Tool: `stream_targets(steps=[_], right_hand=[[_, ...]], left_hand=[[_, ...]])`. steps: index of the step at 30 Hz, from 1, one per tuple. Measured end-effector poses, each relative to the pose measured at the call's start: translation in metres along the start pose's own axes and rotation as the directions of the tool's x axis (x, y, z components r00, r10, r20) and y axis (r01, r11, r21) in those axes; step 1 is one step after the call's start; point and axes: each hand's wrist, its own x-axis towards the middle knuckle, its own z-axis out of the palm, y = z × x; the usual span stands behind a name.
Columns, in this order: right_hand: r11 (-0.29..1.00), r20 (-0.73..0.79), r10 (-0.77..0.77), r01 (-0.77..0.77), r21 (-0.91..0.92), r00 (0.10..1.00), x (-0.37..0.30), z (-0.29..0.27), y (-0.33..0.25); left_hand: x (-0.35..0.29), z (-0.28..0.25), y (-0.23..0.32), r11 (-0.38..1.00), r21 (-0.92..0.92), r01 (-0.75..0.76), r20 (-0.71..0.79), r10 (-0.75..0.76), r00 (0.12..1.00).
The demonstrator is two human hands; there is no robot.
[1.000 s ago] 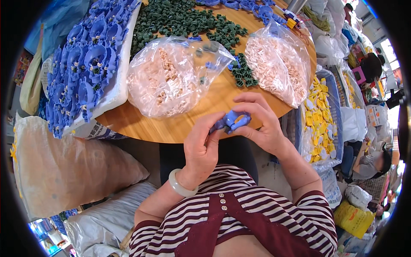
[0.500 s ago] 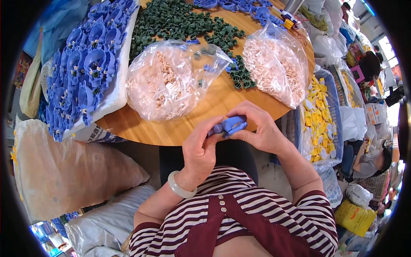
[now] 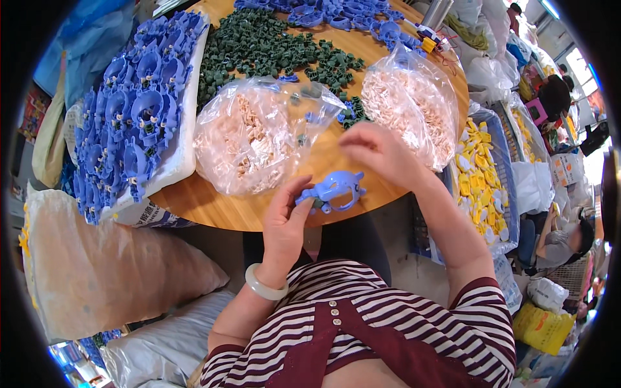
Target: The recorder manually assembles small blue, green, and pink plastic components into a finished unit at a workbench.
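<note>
In the head view, the landmark is a round, light-brown wooden table point(image 3: 194, 205). Over its near edge, the left hand point(image 3: 285, 223) grips a glossy blue plastic piece, rounded and hollow with small knobs point(image 3: 331, 185), pinching its left end between thumb and fingers; a small dark green part shows at that end. A pale, smooth ring bracelet point(image 3: 264, 292) circles the left wrist. The right hand point(image 3: 383, 154), apart from the blue piece, hangs above the table's near right part with fingers loosely bent; whether they hold anything small I cannot tell.

On the table's left middle lies a clear plastic bag of pale pink small pieces point(image 3: 226, 145); a similar clear bag of pink pieces point(image 3: 414, 97) lies at its right edge. A spread heap of small dark green plastic parts point(image 3: 259, 48) covers the far left of the table, and more blue plastic pieces point(image 3: 333, 14) lie along its far edge. At the table's left side, a white foam board point(image 3: 184, 161) bears rows of blue hollow pieces point(image 3: 145, 103). Right of the table stands a blue crate point(image 3: 510, 204) of yellow and white plastic parts point(image 3: 482, 171).
</note>
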Motion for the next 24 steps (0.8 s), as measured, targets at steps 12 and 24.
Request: stream_targets(steps=[12,24], right_hand=[[0.512,0.009,-0.463,0.275,-0.813,0.886,0.071,0.027,0.048],[0.868,-0.207,0.197,-0.072,0.492,0.958,-0.027,-0.012,-0.016]], left_hand=[[0.003,-0.004,-0.003,0.996,0.05,-0.072,0.016,0.071,0.997],[0.006,-0.003,-0.002,0.996,-0.088,-0.002,-0.025,0.0,1.0]])
